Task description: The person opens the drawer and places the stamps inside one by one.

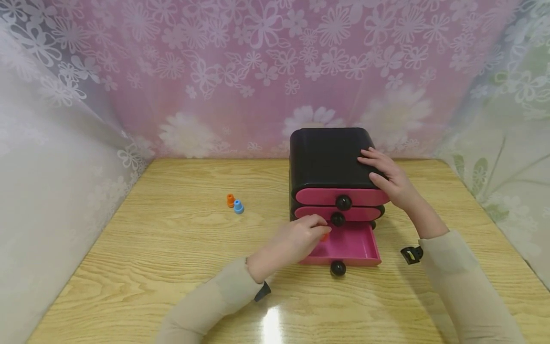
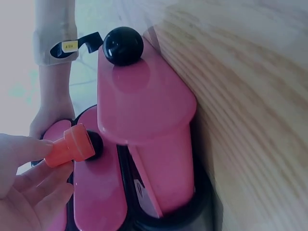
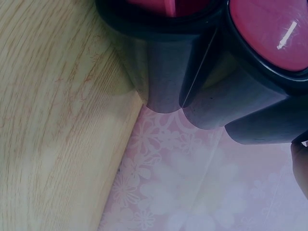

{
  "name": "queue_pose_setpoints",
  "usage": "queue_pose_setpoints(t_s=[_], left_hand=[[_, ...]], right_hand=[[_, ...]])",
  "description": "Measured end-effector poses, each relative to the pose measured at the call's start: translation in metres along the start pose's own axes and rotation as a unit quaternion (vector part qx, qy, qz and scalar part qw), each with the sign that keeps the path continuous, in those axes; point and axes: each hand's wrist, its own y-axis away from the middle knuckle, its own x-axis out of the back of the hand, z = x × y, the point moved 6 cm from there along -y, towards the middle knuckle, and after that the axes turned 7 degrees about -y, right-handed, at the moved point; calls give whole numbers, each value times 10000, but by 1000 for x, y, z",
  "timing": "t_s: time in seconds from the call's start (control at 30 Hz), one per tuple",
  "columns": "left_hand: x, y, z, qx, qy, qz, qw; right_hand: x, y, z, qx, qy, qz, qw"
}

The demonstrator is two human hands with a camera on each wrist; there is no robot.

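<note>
Between thumb and fingers, my left hand (image 1: 301, 236) pinches a small orange stepped peg (image 2: 73, 145), mostly hidden by the fingers in the head view. That hand is over the pulled-out bottom drawer (image 1: 350, 242), which is pink with a black round knob (image 1: 338, 268). The drawer belongs to a black cabinet (image 1: 328, 155) whose two upper pink drawers are pushed in. My right hand (image 1: 395, 184) rests on the cabinet's top right edge, fingers extended over it. In the right wrist view only a bit of the right hand (image 3: 301, 166) shows, against the cabinet's side.
An orange peg (image 1: 230, 200) and a blue peg (image 1: 238, 207) stand side by side on the wooden table (image 1: 180, 248), left of the cabinet. Flowered curtains (image 1: 240, 81) hang behind the table and along both sides.
</note>
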Motion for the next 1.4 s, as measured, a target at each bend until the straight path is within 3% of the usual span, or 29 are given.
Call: queue_pose_setpoints(t_s=[0.3, 0.63, 0.9, 1.2, 1.4], left_hand=[[-8, -9, 10, -169, 152, -195, 9995], [-18, -20, 20, -297, 106, -418, 9986], [-28, -28, 26, -293, 237, -509, 9980], [-39, -35, 32, -263, -24, -722, 9970], [-48, -38, 35, -200, -56, -1015, 9946]], right_hand=[[0, 0, -2, -103, 61, -14, 9999], [-6, -6, -39, -62, 15, 8, 10000], [-5, -6, -34, -103, 33, 4, 9999], [-5, -7, -37, -35, 28, 37, 10000], [-6, -6, -38, -44, 2, 22, 10000]])
